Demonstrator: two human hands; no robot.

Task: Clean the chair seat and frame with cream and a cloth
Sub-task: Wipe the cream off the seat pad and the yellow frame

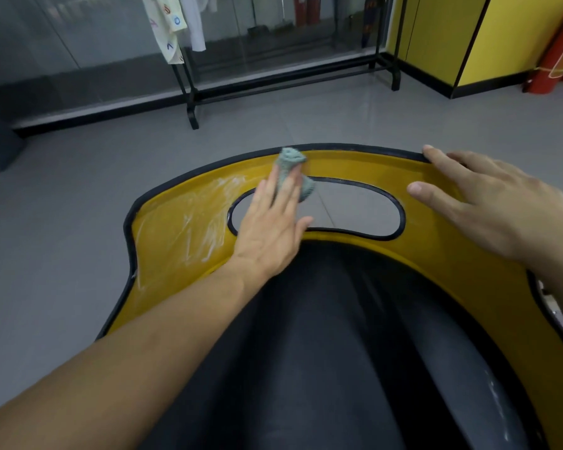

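**Chair under cleaning: one cloth, two hands**

Black seat pad [322,352], nearest the lens, runs up to the yellow chair frame [355,164] with its black-rimmed oval opening [355,209]. Left hand [273,228]: fingers extended, nearly flat, pressing one grey-green cloth [291,164] onto the frame's upper edge. White cream smears [192,228] lie left of it. Right hand [488,203]: fingers spread, empty, resting on the frame. Beyond: one black rack [273,86], one red extinguisher [556,53].

Black clothes rack [273,82] with hanging garments [173,24], red extinguisher [556,56]
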